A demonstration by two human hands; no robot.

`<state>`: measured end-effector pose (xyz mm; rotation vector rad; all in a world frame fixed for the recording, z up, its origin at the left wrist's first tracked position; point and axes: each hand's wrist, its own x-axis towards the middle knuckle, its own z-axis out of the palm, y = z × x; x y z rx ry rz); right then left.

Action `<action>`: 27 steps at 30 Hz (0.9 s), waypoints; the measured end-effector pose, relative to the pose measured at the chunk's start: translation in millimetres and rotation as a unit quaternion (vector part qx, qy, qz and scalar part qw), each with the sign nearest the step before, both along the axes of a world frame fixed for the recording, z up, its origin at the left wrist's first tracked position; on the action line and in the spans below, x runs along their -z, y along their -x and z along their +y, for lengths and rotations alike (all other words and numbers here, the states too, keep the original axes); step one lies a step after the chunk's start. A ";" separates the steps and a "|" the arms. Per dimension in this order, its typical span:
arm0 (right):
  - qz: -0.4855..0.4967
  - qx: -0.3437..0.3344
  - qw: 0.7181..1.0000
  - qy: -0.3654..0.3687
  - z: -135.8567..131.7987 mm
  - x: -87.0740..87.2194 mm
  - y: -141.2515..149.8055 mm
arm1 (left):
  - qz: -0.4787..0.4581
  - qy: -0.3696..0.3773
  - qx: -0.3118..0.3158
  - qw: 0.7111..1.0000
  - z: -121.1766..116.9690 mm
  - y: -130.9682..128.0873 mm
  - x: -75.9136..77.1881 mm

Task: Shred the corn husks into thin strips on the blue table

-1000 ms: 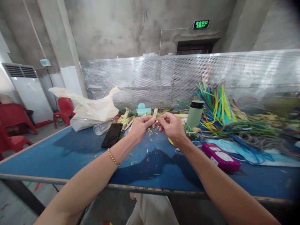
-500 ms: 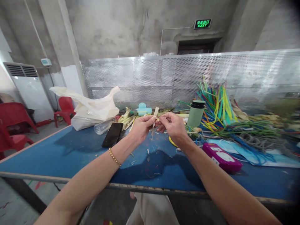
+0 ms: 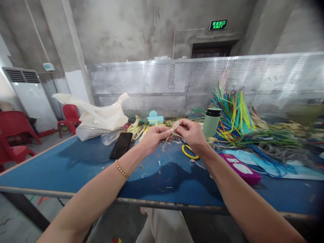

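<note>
Above the blue table, a pale husk-like strip with a pinched middle and loose ends is held between my two hands. My left hand, coming from the left, pinches it with thumb and fingertips. From the other side, my right hand has its fingers closed on the strip. The ends fan out upward and hang below the fingers; the exact grip points are partly hidden. Just below my right wrist lies a yellow looped handle, probably of scissors. Small pale scraps are scattered under the hands.
On the left are a black phone, a clear plastic bottle and a white plastic bag. A green canister, colourful strips, a purple box and blue masks stand or lie right. A perforated metal panel runs behind.
My right hand has shifted slightly right, uncovering more of the yellow handle. The strip's upper end, upright before, now leans right into the right fingers.
</note>
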<state>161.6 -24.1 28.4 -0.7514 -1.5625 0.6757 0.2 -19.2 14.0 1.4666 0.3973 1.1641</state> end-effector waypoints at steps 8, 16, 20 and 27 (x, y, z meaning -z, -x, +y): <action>-0.028 0.003 1.000 -0.012 -4.3 -0.2 2.6 | -0.023 0.036 0.004 0.999 1.1 0.2 -0.9; -0.083 0.041 0.993 -0.075 3.0 4.5 3.3 | -0.054 0.073 0.023 0.996 4.8 -3.8 3.0; -0.075 0.045 0.994 -0.064 0.3 4.2 5.6 | -0.053 0.073 0.006 0.996 2.9 -3.3 1.9; -0.058 0.055 0.996 -0.044 -2.2 5.2 8.3 | -0.054 0.077 0.004 0.996 -5.4 -3.3 -4.8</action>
